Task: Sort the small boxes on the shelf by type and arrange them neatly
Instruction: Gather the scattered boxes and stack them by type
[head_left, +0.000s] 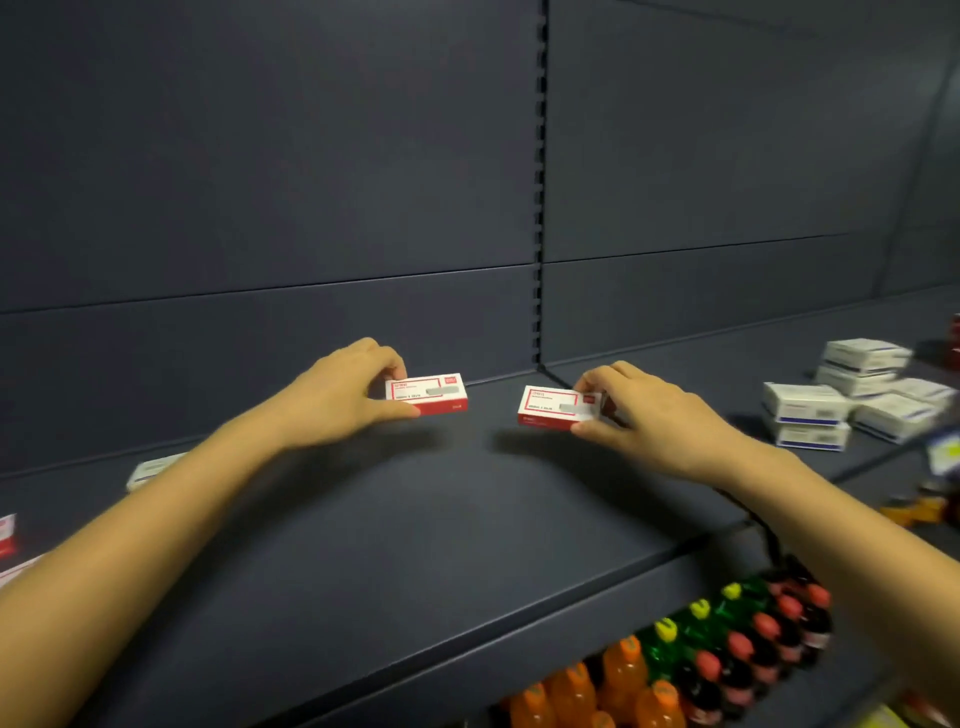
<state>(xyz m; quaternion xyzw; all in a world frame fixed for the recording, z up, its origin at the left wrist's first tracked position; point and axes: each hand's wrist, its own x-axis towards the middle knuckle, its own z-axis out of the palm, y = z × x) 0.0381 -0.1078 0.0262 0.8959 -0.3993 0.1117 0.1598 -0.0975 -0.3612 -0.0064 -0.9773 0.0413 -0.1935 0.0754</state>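
My left hand (340, 395) grips the left end of a small red-and-white box (434, 393) near the back of the dark shelf (395, 540). My right hand (641, 410) grips the right end of a second red-and-white box (550, 408), a short gap to the right of the first. Both boxes lie flat, just above or on the shelf; I cannot tell which. A pile of white-and-blue boxes (852, 395) sits loosely stacked on the shelf at the right. One pale box (150, 470) lies behind my left forearm. Another red-and-white box (7, 535) shows at the left edge.
The shelf's back wall has a slotted upright post (540, 208) at its middle. Below the shelf's front edge stand rows of drink bottles (696, 654) with orange, green and dark contents. A price tag (943, 452) hangs on the shelf edge at the right.
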